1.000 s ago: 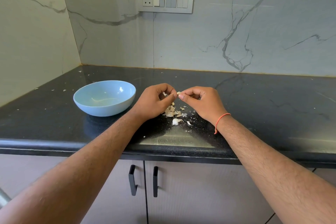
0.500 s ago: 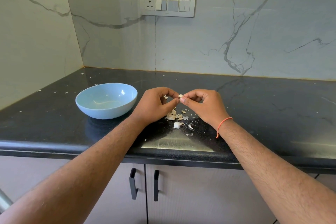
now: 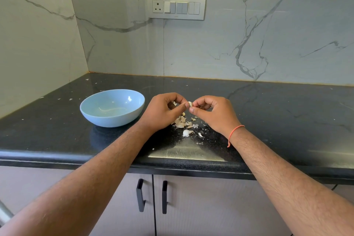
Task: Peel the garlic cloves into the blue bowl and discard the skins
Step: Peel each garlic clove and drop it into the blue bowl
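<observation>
Garlic clove [image 3: 190, 104], frame centre, pinched between left hand [image 3: 162, 113] and right hand [image 3: 214, 114]; risk: slips onto skins [image 3: 181, 122], missing blue bowl [image 3: 113, 108].

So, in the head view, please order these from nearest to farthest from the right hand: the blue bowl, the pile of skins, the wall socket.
From the right hand:
1. Skins, on the counter just below and to its left.
2. Bowl, further left, beyond the left hand.
3. Socket, up on the back wall.
</observation>
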A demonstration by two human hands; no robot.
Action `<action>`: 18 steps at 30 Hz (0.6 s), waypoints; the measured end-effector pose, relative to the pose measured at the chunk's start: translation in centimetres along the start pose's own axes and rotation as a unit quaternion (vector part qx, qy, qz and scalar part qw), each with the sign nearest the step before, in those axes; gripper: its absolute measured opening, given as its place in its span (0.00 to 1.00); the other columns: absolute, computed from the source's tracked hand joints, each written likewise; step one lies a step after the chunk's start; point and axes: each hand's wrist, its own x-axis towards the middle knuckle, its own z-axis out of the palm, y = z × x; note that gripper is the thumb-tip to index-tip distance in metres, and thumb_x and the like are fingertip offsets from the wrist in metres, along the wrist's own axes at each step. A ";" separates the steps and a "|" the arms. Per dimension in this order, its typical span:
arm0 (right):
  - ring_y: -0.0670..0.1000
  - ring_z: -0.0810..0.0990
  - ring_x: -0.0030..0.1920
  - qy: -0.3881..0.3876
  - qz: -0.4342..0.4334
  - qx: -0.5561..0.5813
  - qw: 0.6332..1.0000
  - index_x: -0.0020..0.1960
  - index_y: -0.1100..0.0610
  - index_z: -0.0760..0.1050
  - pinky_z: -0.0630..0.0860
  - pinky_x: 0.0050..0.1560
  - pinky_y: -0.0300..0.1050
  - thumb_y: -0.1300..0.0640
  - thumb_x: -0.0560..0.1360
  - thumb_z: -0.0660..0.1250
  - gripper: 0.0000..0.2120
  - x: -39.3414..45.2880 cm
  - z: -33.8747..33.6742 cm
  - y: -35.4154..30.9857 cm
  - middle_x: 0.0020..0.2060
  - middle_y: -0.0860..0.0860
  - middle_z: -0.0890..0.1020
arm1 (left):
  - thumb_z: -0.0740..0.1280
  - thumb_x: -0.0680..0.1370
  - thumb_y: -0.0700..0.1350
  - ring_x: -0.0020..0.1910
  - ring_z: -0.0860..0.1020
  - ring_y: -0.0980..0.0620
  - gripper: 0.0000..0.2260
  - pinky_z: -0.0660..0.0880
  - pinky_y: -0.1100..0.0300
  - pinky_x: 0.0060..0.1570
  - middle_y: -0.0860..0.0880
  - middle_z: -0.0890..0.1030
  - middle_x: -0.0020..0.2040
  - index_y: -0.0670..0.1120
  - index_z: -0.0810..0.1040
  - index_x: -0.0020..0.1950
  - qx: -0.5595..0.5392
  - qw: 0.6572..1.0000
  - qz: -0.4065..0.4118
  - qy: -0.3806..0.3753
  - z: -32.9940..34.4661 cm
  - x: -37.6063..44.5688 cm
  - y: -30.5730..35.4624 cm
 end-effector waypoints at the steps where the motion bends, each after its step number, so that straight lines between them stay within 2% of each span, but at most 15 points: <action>1: 0.39 0.81 0.39 0.003 -0.006 -0.003 1.000 0.45 0.49 0.86 0.76 0.43 0.29 0.54 0.72 0.80 0.04 0.0 0.0 0.0 0.38 0.42 0.86 | 0.74 0.81 0.50 0.36 0.84 0.46 0.03 0.80 0.57 0.39 0.55 0.85 0.37 0.53 0.85 0.47 -0.002 1.000 -0.002 -0.002 0.0 0.0 0.1; 4: 0.39 0.83 0.41 0.012 -0.029 -0.018 0.999 0.44 0.50 0.86 0.75 0.45 0.27 0.55 0.73 0.80 0.04 -0.2 0.1 -0.1 0.39 0.41 0.85 | 0.74 0.81 0.49 0.36 0.84 0.45 0.03 0.78 0.62 0.38 0.54 0.85 0.36 0.52 0.85 0.47 -0.012 1.000 -0.005 -0.009 -0.1 0.1 0.1; 8: 0.41 0.83 0.42 0.027 -0.051 -0.056 0.997 0.44 0.52 0.86 0.76 0.44 0.28 0.54 0.73 0.80 0.04 -0.3 0.2 -0.1 0.39 0.40 0.85 | 0.74 0.81 0.48 0.36 0.84 0.46 0.04 0.78 0.61 0.38 0.51 0.85 0.36 0.50 0.86 0.48 -0.025 1.000 -0.008 -0.016 -0.2 0.1 -0.1; 14: 0.41 0.83 0.40 0.040 -0.066 -0.089 0.993 0.44 0.53 0.86 0.78 0.41 0.31 0.52 0.73 0.80 0.06 -0.2 0.6 0.0 0.37 0.42 0.85 | 0.74 0.80 0.47 0.30 0.79 0.55 0.03 0.75 0.65 0.34 0.51 0.85 0.34 0.50 0.85 0.47 -0.017 1.000 -0.001 -0.005 -0.1 0.0 -0.1; 16: 0.41 0.83 0.39 0.046 -0.066 -0.096 0.992 0.45 0.53 0.87 0.79 0.41 0.31 0.51 0.73 0.80 0.06 -0.1 0.8 0.0 0.38 0.42 0.85 | 0.74 0.80 0.47 0.29 0.78 0.57 0.03 0.73 0.66 0.33 0.53 0.84 0.33 0.50 0.85 0.47 -0.006 1.000 0.009 0.000 -0.1 -0.1 0.1; 18: 0.41 0.83 0.39 0.046 -0.065 -0.104 0.991 0.45 0.53 0.87 0.80 0.41 0.32 0.52 0.73 0.80 0.05 -0.1 0.8 0.0 0.38 0.43 0.86 | 0.75 0.80 0.46 0.29 0.76 0.61 0.03 0.70 0.69 0.33 0.60 0.83 0.34 0.49 0.86 0.47 0.007 1.000 0.022 -0.004 -0.1 -0.2 0.3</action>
